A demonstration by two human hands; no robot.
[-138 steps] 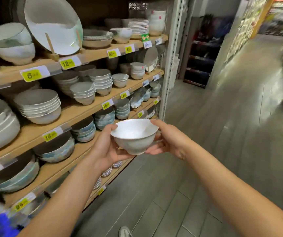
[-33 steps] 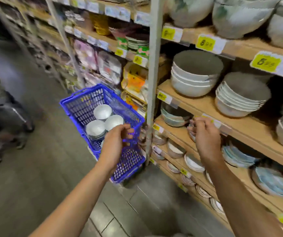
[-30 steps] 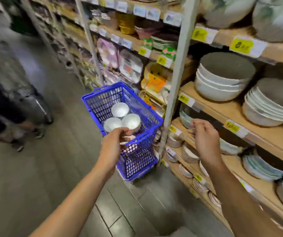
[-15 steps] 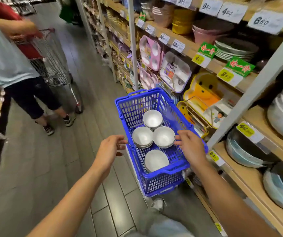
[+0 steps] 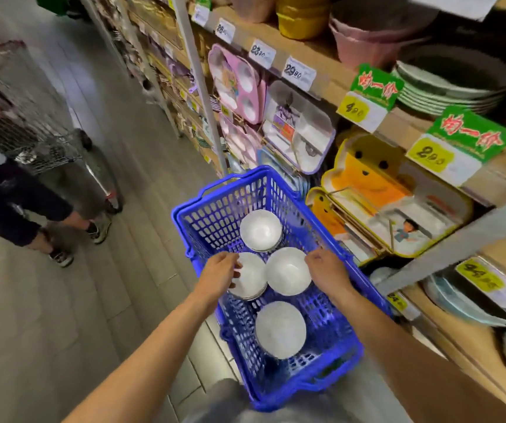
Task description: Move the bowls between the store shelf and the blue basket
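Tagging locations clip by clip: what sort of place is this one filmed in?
Most likely a shop aisle selling tableware: shelves carry price tags on their edges, stacked plates sit on display, and a wire shopping trolley stands near the blue basket of white bowls.

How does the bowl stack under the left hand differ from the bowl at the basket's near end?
The stacked bowls show layered rims underneath; the near bowl looks single. The left hand grips the stack's rim; the near bowl is untouched. The stack sits against a neighbouring bowl; the near bowl stands apart. Both are white, upright and inside the blue basket.
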